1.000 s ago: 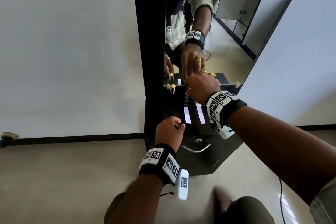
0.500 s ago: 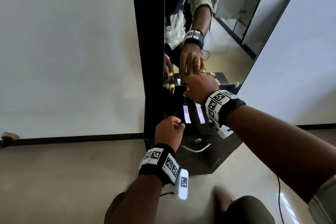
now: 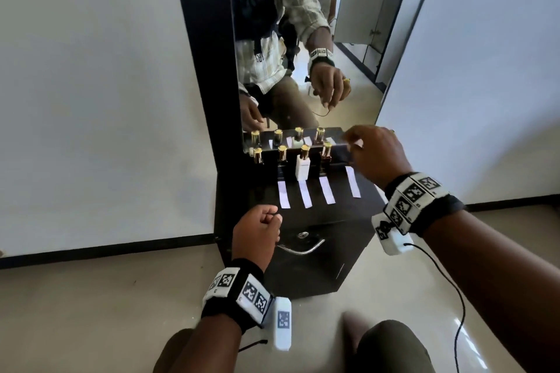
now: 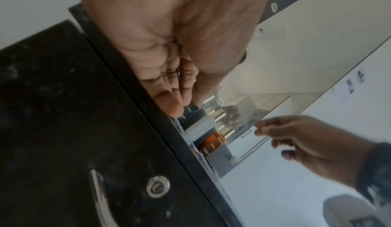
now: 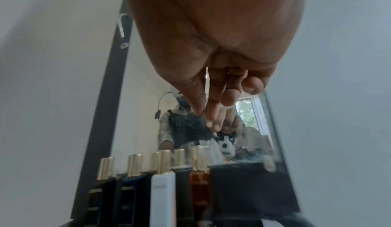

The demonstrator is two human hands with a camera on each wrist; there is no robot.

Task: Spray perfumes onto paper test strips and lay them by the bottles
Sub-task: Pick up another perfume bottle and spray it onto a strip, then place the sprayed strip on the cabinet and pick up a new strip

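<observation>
Against the mirror stands a row of gold-capped perfume bottles: two dark ones (image 3: 258,156) (image 3: 282,157), a white one (image 3: 303,168) and an amber one (image 3: 326,157). Several white paper strips lie on the black cabinet top (image 3: 333,215) in front of them, and the rightmost strip (image 3: 353,182) lies right of the amber bottle (image 5: 200,185). My right hand (image 3: 353,142) hovers right of the row with loosely bent fingers, and I see nothing in it. My left hand (image 3: 269,218) is a closed fist at the cabinet's front edge, with nothing visible in it.
The tall mirror (image 3: 303,39) in a black frame rises right behind the bottles and reflects them and me. A drawer with a metal handle (image 3: 300,250) and a lock sits below the top. White walls flank the cabinet, above a pale floor.
My right hand has left the bottles and moved right. The whole row of bottles and strips now shows. My left fist stays at the front edge.
</observation>
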